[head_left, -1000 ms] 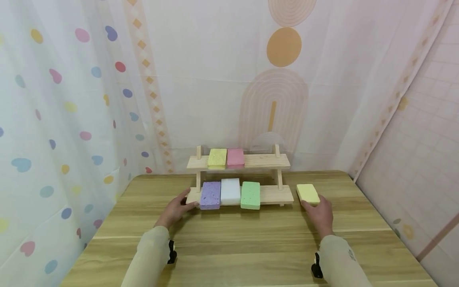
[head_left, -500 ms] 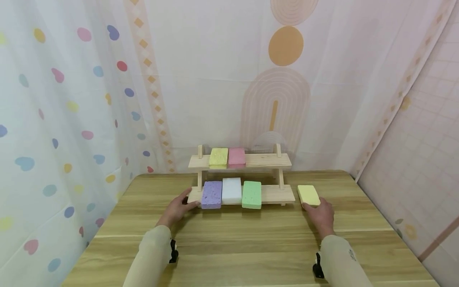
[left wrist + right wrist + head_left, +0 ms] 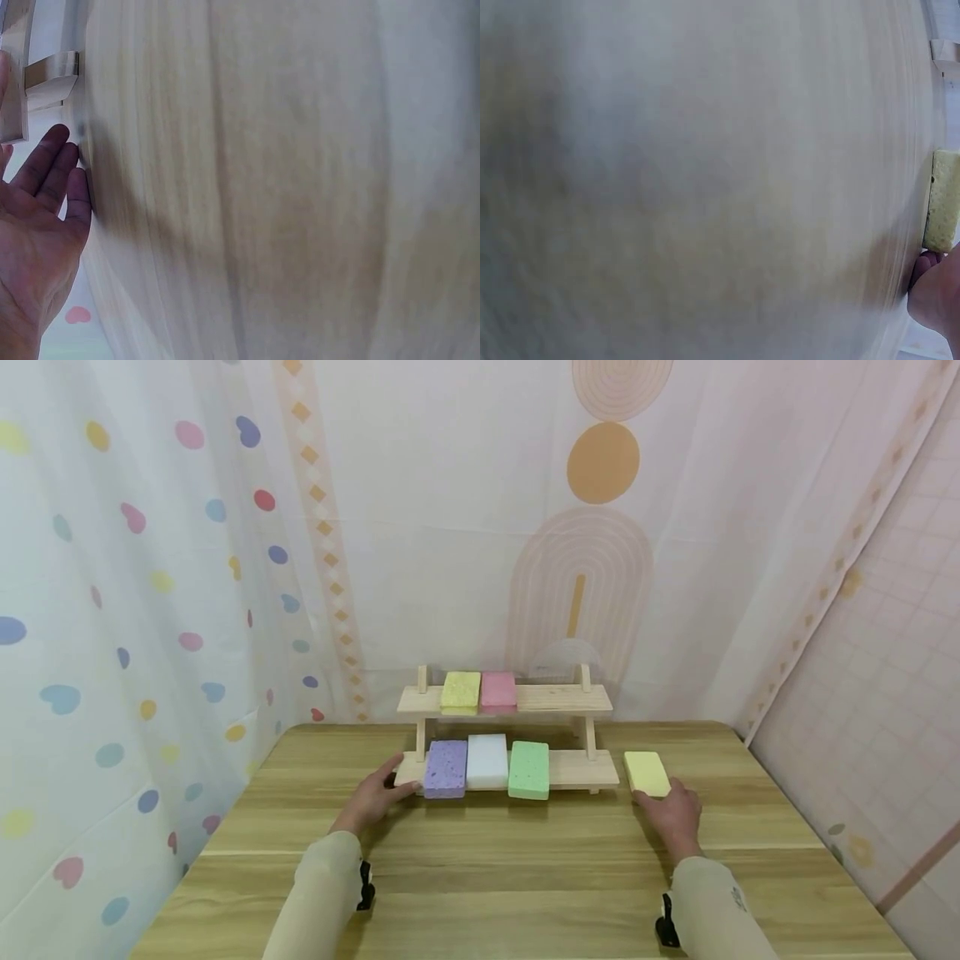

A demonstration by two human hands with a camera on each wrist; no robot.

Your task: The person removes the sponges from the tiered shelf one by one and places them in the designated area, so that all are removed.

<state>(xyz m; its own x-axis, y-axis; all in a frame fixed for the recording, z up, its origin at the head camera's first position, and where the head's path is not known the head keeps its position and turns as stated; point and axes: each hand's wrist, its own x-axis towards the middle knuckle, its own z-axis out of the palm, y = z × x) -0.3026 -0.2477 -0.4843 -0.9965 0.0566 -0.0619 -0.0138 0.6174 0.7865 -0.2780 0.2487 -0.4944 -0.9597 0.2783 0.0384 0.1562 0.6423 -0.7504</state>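
Note:
A two-tier wooden display shelf (image 3: 579,768) stands on the table. My left hand (image 3: 378,795) holds the left end of its lower plank, thumb at the front edge; in the left wrist view its other fingers (image 3: 54,169) stretch loosely beside the plank. To the right of the shelf, a pale yellow sponge (image 3: 646,772) lies on the table, and my right hand (image 3: 675,817) grips its near end. On the lower tier sit a purple sponge (image 3: 446,768), a white sponge (image 3: 487,760) and a green sponge (image 3: 528,768). Above are a yellow sponge (image 3: 460,692) and a pink sponge (image 3: 498,690).
The wood-grain table (image 3: 510,877) reaches back to a patterned curtain (image 3: 450,593) behind the shelf. Another curtain with coloured dots (image 3: 172,693) hangs at the left. Bare plank shows to the right of the sponges on both tiers.
The head view has shifted slightly, so the scene sits a little further right in it. Both hands, the shelf and the sponges keep their places.

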